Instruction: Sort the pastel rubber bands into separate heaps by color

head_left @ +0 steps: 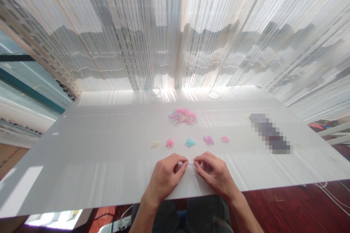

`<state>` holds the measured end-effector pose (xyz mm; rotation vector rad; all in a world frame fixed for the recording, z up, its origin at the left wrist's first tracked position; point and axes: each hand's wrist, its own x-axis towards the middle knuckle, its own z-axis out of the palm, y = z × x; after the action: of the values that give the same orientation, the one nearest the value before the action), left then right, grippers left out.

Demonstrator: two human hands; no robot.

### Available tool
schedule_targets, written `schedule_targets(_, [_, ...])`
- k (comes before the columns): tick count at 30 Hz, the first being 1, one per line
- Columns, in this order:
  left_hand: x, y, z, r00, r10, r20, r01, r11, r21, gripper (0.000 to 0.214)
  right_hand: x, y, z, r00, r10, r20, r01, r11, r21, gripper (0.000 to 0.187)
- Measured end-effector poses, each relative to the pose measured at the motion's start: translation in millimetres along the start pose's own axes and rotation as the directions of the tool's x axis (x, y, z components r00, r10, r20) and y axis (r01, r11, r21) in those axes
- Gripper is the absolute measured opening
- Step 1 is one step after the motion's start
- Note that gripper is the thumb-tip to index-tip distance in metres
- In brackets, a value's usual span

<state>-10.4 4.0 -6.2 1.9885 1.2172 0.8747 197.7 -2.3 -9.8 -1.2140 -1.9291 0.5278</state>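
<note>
L hand (pixel 164 176) & R hand (pixel 216 174) are pinching one tiny pale band (pixel 190 162) w/ fingertips, too small for more; colour heaps (pixel 190 142) are sitting apart, just this side of mixed pile (pixel 182 116).

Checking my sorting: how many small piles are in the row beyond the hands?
5, left to right: yellow pile, pink pile, blue pile, purple pile, far-right pink pile. The big mixed pile lies behind them.
</note>
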Motion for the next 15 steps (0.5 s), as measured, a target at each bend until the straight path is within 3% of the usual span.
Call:
schedule_targets(10, [0.8, -0.4, 0.0, 1.000, 0.012, -0.007, -0.012, 1.000, 0.000, 0.016, 1.7, -3.4, -2.1, 1.000, -0.017, 0.004, 0.017, 1.000, -0.012, 0.014])
schedule_targets(15, [0.3, -1.8, 1.4, 0.999, 0.015, -0.036, -0.015, 1.000, 0.000, 0.017, 3.5, -4.0, 0.3, 0.992, 0.064, -0.110, -0.067, 0.998, -0.020, 0.018])
